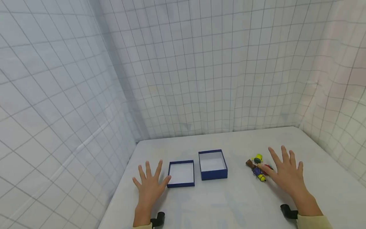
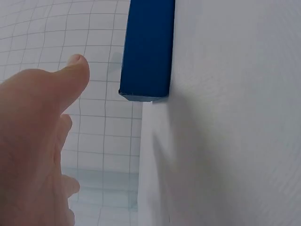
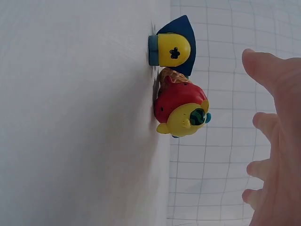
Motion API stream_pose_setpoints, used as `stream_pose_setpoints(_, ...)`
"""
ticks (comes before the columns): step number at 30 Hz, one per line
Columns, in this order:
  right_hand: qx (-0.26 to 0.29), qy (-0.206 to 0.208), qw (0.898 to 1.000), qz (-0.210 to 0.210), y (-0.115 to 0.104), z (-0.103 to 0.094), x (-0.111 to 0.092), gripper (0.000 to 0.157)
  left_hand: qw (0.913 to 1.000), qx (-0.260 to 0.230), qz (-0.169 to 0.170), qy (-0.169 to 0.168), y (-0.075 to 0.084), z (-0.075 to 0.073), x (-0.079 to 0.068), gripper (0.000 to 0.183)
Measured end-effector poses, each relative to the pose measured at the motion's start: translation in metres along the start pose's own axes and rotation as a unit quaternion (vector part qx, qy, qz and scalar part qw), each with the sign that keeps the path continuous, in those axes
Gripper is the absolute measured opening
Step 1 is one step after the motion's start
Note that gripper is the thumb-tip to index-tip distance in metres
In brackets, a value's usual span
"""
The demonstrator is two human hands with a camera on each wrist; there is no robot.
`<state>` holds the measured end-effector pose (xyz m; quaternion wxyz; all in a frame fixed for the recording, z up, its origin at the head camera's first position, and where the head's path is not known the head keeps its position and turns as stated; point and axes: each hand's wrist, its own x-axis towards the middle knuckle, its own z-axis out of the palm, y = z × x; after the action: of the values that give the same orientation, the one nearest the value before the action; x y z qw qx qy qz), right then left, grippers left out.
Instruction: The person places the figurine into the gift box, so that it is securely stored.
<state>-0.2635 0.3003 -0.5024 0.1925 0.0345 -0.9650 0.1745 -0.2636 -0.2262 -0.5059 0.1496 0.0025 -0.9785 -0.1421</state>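
Grid curtain (image 1: 200, 63): is hanging across the upper frame and down both sides, probably screening off the background.
White table (image 1: 217, 206): is spreading over the lower frame, giving everything a flat surface to lie on.
Right hand (image 1: 287, 175): I am holding it at the lower right, fingers wide and gripping nothing; my thumb is hovering near the toy figures (image 1: 258, 174), with a gap showing in the right wrist view.
Left hand (image 1: 150, 189): I am holding it at the lower left, fingers just as wide and bare, thumb near the shallow tray (image 1: 181, 184) without gripping it.
Deep box (image 1: 214, 175): is standing just right of the frame's centre line, mouth upward, seemingly to keep its white inside reachable.
Shallow tray: is lying left of that box, also hollow side up, perhaps as its lid set aside.
Toy figures: are lying bunched right of centre, well apart from both blue pieces, likely resting where their rounded bodies settle; I cannot tell their exact number.
Black wrist pieces (image 1: 288, 212): are sitting at my wrists along the bottom edge, presumably strapped there.
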Motion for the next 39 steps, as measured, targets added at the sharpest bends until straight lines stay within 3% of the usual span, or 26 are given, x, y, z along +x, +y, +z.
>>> stream_pose_setpoints(7, 0.005, 0.016, 1.000, -0.016, -0.003, 0.001, 0.001, 0.091, 0.9993, -0.035, -0.013, 0.002, 0.006, 0.005, 0.004, 0.081)
stream_pose_setpoints(19, 0.034, 0.021, 0.998, -0.050, -0.006, 0.003, 0.003, 0.093, 0.9930, -0.115, 0.014, 0.026, 0.024, 0.005, 0.002, 0.079)
stream_pose_setpoints(29, 0.063, 0.041, 0.994, -0.084, -0.016, 0.002, 0.002, 0.084, 0.9733, -0.228, 0.015, 0.022, 0.040, 0.005, 0.001, 0.075)
stream_pose_setpoints(39, 0.100, -0.002, 0.993, -0.067, -0.023, 0.001, 0.002, 0.073, 0.9577, -0.283, 0.046, 0.020, 0.057, 0.004, -0.001, 0.071)
